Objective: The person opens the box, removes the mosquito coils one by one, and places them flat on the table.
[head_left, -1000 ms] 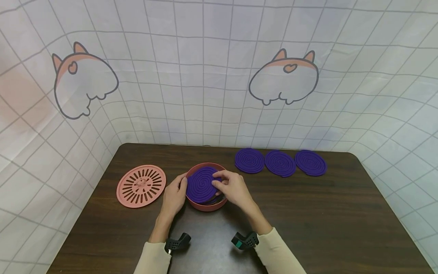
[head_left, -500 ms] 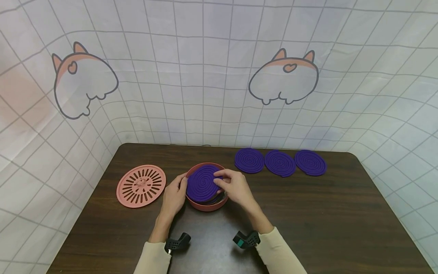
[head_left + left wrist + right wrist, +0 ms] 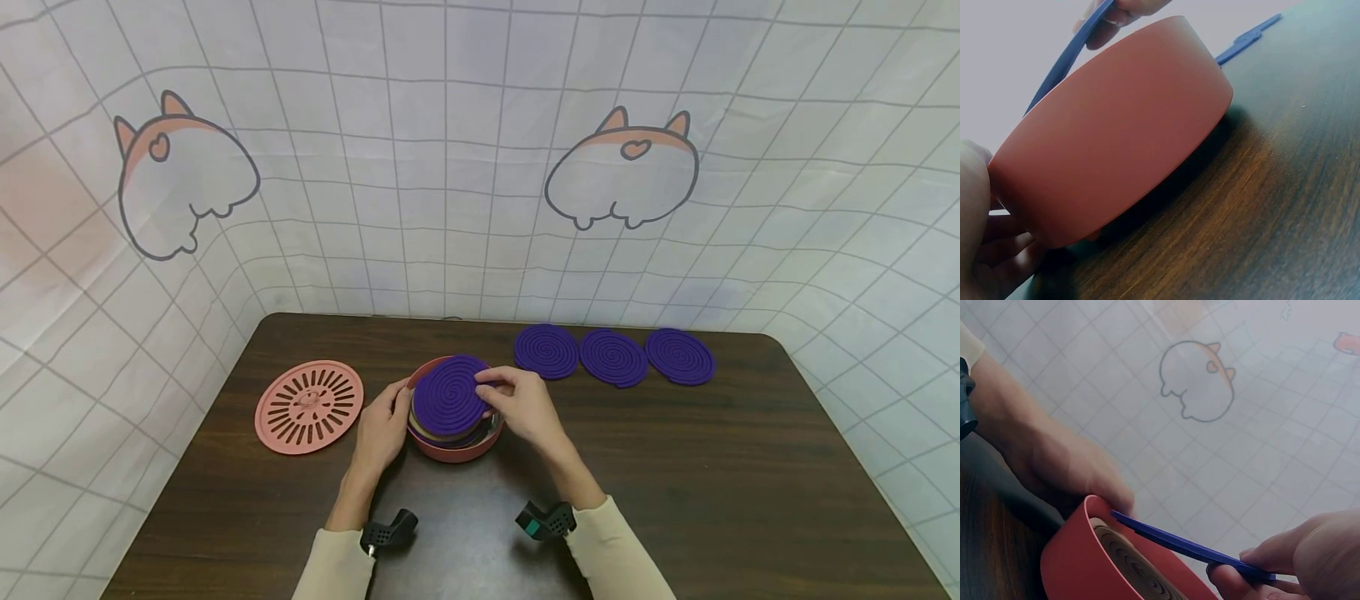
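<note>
A purple mosquito coil [image 3: 450,396] is tilted over the round red mosquito coil box [image 3: 453,456], its right edge pinched by my right hand [image 3: 525,408]. In the right wrist view the thumb and fingers hold this purple coil [image 3: 1179,542] edge-on, its far edge at the box rim. A brownish coil [image 3: 1132,565] lies inside the box. My left hand [image 3: 382,427] grips the box's left side; in the left wrist view its fingers [image 3: 1013,259] are against the box wall [image 3: 1116,131].
Left of the box lies a pink slotted lid [image 3: 309,407]. Three purple coils lie in a row at the back right: one coil [image 3: 547,351], a middle coil [image 3: 614,357] and a far-right coil [image 3: 681,356]. A white gridded cloth [image 3: 465,192] surrounds the dark wooden table [image 3: 675,483].
My right hand has moved slightly right and the purple coil with it, lifting and tilting, so more of the box's inside shows at the front. The left hand stays put.
</note>
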Demonstrator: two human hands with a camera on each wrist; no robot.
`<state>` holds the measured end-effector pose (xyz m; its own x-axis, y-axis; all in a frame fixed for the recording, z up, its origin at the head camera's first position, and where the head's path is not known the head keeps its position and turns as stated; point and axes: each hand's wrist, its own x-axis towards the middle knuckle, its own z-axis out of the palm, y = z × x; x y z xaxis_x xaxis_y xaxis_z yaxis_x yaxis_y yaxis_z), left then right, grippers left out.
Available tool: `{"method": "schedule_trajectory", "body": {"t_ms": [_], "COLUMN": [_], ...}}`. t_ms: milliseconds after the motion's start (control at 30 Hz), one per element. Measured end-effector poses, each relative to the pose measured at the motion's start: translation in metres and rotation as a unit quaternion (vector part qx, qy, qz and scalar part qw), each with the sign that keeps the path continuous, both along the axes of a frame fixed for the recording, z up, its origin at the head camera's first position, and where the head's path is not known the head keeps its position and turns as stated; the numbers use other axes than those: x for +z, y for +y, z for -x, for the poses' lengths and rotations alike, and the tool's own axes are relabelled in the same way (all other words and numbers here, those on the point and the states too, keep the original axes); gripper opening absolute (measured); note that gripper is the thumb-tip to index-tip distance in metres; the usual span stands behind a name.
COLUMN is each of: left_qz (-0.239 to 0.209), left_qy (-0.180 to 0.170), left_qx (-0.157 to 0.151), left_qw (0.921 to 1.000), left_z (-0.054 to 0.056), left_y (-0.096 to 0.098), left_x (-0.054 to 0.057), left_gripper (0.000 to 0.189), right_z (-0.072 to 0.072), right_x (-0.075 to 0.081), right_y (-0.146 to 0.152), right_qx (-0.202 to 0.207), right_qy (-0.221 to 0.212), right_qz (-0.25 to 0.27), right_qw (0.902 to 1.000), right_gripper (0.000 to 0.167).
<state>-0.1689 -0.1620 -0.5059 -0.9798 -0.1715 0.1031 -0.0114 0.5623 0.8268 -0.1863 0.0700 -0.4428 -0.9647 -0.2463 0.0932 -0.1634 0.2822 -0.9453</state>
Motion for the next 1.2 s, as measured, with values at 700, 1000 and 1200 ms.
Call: {"method": "schedule_trajectory", "body": {"t_ms": [700, 1000, 1200], "left_qz": [0.003, 0.004, 0.006], "left_qy": [0.007, 0.005, 0.005], "left_qx": [-0.002, -0.003, -0.003], "left_qw": [1.0000, 1.0000, 1.0000], "left_z": [0.001, 0.001, 0.001], "left_y": [0.000, -0.001, -0.001], "left_x": [-0.001, -0.001, -0.002], "left_gripper": [0.039, 0.039, 0.039], "right_z": [0.003, 0.003, 0.004], "right_x": [0.007, 0.009, 0.009], "right_y": [0.010, 0.014, 0.017], "right_qx": [-0.026, -0.025, -0.033], "right_qy": [0.002, 0.000, -0.003], "right_qz": [0.016, 0.035, 0.039], "right_qw": [0.9995, 0.9991, 0.9987], "right_gripper": [0.018, 0.019, 0.019]}}
